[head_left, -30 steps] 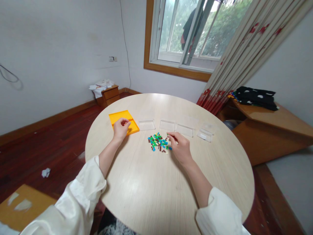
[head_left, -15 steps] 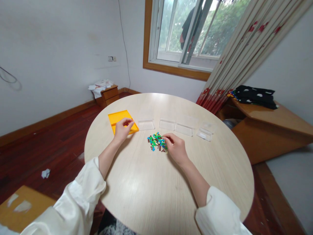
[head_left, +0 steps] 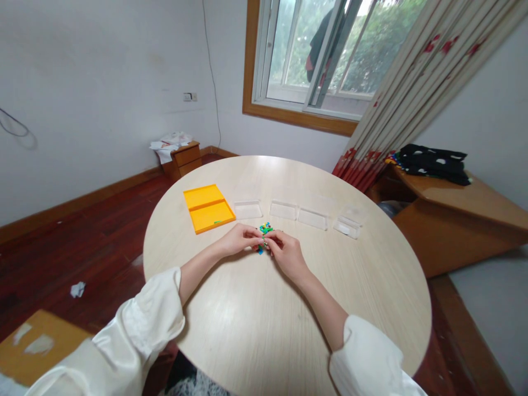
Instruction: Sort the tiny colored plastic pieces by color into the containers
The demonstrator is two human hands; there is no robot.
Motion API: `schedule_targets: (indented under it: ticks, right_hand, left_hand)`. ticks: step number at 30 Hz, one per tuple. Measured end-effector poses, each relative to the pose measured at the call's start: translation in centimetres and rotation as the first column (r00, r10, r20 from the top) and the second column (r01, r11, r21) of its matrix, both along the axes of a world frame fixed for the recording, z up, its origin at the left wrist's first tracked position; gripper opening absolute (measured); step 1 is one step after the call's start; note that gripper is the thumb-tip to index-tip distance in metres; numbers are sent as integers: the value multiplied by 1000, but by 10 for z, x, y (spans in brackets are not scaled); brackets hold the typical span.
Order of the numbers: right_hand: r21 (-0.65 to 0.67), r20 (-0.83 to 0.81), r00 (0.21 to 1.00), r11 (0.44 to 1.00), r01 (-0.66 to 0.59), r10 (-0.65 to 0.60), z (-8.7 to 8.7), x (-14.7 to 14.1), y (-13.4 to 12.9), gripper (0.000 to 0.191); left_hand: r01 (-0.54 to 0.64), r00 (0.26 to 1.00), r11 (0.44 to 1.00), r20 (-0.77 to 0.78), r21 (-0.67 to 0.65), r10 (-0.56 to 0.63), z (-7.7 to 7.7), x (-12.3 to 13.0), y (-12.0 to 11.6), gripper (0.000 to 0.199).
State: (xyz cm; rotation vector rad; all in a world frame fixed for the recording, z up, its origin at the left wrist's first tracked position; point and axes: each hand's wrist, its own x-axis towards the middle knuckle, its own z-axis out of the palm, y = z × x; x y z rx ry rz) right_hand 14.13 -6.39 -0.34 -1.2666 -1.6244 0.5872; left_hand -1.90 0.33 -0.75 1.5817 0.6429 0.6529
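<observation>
Over a pile of small toy building bricks (head_left: 267, 227) in green, blue, brown and yellow, my two hands meet at the fingertips. My left hand (head_left: 239, 240) comes in from the left, thumb and fingers closed in a pinch; what its tips hold is hidden. From the right, my right hand (head_left: 287, 252) pinches with a bit of green, seemingly a small brick, showing at its tips. Both hands cover much of the pile. Beyond my left hand lies an opened yellow box (head_left: 204, 194), with a small green brick (head_left: 218, 221) in its nearer half.
Behind the pile stand several clear plastic trays, among them a left one (head_left: 248, 209), a middle one (head_left: 283, 209) and a right one (head_left: 312, 218). A smaller clear box (head_left: 346, 227) is farther right. All stand on a round wooden table (head_left: 247, 330).
My left hand has moved from above the yellow box rightward to the pile, meeting my right hand. The green brick in the box is now uncovered. My right hand has shifted slightly left.
</observation>
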Motion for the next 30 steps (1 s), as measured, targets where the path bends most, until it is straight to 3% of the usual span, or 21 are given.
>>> schedule_targets:
  ticks: [8,14,22,26,30]
  right_hand:
    - [109,112,994,994,-21,9,-3,2,0,19]
    - [7,-15,1000,1000,-7,7,1,1,0,20]
    - [-1,-126,992,1000,15,-15,-1,3,2,17]
    - [1,-132,991,999,33,-32,-1,3,1,18]
    - [-18,-139,990,999,33,-35,-3,2,1,18]
  left_hand:
    - [-11,999,1000,37,-16,12,-4,1,3,29]
    - [-57,994,997,95,-58,63,-1,0,3,29]
    - [-230,966,968,99,-99,240,8,-7,7,20]
    - [-441,888,897,131,-28,441,12,-14,16,15]
    - [-695,716,713,161,88,679,11,-28,31,11]
